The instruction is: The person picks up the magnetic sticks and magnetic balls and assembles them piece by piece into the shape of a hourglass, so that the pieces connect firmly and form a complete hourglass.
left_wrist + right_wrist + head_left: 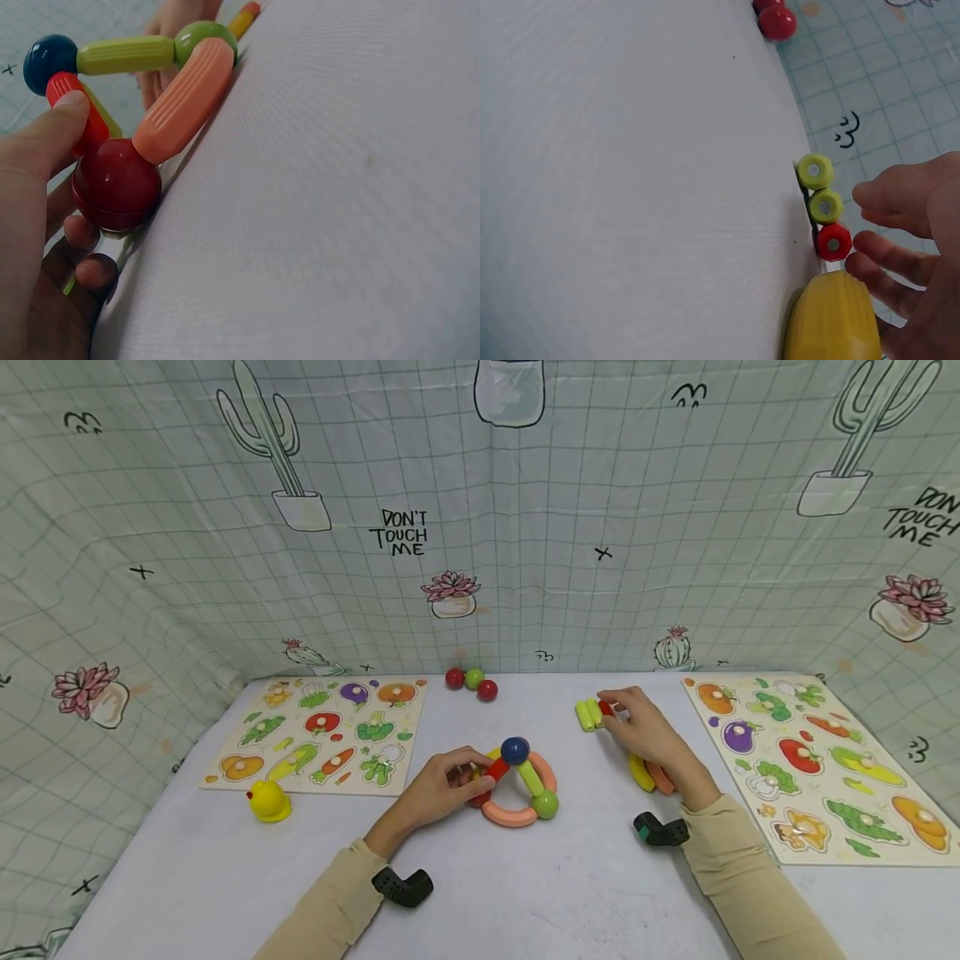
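Observation:
My left hand (pixel 444 787) pinches a straight red rod (pixel 90 124) between thumb and fingers. That rod belongs to a ball-and-rod frame, topped by a blue ball (pixel 515 751). A yellow-green rod (pixel 530 777) slopes from the blue ball to a green ball (pixel 546 804). A curved salmon rod (pixel 187 101) joins the green ball to a red ball (pixel 118 182) at the base. My right hand (pixel 647 731) reaches over a loose red rod (pixel 833 242), thumb and fingers apart; whether the fingertips touch it I cannot tell. Two yellow-green rods (pixel 826 205) lie beside it.
Curved yellow (pixel 641 772) and salmon (pixel 660 778) rods lie under my right hand. Loose red and green balls (pixel 474 678) sit at the back. A vegetable puzzle board lies on the left (pixel 292 764) and another board (pixel 806 777) on the right. A yellow duck (pixel 269 802) stands front left.

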Demonstrator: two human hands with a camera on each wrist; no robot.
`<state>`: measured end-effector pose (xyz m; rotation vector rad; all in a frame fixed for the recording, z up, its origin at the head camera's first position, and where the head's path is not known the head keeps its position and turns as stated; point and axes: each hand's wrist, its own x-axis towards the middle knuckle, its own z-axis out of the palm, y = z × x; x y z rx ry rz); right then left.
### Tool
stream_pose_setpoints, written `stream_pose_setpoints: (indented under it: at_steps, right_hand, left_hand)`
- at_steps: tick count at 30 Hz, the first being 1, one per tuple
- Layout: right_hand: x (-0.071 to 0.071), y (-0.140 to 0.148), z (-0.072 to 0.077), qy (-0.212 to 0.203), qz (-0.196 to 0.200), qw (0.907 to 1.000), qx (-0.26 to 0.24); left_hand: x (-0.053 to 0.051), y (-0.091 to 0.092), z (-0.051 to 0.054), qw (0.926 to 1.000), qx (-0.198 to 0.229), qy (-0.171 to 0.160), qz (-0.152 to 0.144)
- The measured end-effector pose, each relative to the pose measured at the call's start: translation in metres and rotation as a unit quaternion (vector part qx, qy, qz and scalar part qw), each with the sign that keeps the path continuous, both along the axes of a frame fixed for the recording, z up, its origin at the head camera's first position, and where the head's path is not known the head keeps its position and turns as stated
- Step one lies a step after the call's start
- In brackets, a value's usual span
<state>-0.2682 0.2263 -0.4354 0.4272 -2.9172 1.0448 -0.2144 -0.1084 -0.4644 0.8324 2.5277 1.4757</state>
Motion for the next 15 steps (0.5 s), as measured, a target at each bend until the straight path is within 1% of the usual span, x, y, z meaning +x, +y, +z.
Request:
stream_pose_setpoints:
  at_steps: [3,7,10,15]
  right_hand:
    - [0.001,0.001,0.0,-0.009,-0.002,0.9995,0.029]
    - [0.002,0.001,-0.001,-0.007,-0.019,0.9986,0.049]
    - [0.003,0.001,0.0,-0.003,-0.04,0.9975,0.058]
    - [0.004,0.001,0.002,-0.008,-0.061,0.9959,0.066]
  left_hand:
    - [0.002,0.001,0.003,1.0,-0.002,0.0,0.0]
    - [0.009,0.002,0.019,1.0,0.0,0.001,-0.008]
    - [0.015,0.003,0.03,0.9999,0.002,-0.001,-0.011]
    - [0.018,0.003,0.034,0.9999,0.006,-0.006,-0.011]
